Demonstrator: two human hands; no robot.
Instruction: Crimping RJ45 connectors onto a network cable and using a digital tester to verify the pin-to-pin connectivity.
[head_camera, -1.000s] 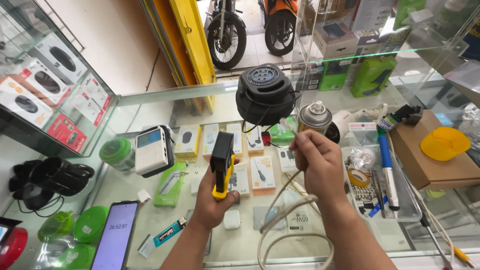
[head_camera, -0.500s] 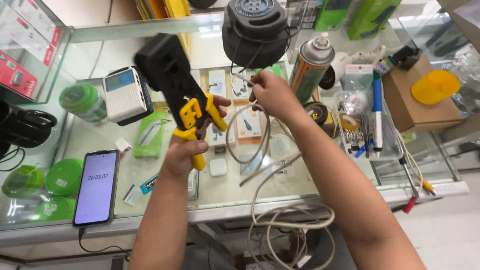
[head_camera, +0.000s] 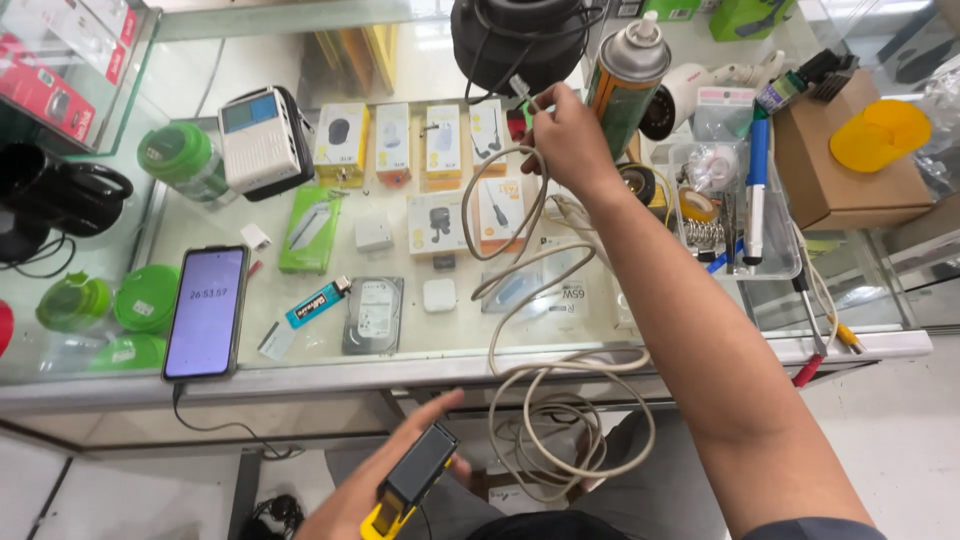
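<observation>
Fingertips of your right hand (head_camera: 570, 135) pinched the beige cable's clear plug (head_camera: 521, 90) upward for inspection. Your left hand (head_camera: 395, 478) gripped the yellow-black crimping tool (head_camera: 408, 482) below the glass counter (head_camera: 300, 375), kept ready.

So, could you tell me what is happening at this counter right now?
A person stands at a glass counter. Their right hand pinches the clear plug end of a beige cable, lifted over the countertop beside a spray can; the rest of the cable loops down off the counter's front edge. Their left hand holds a black and yellow crimping tool low, below the counter edge.
</observation>
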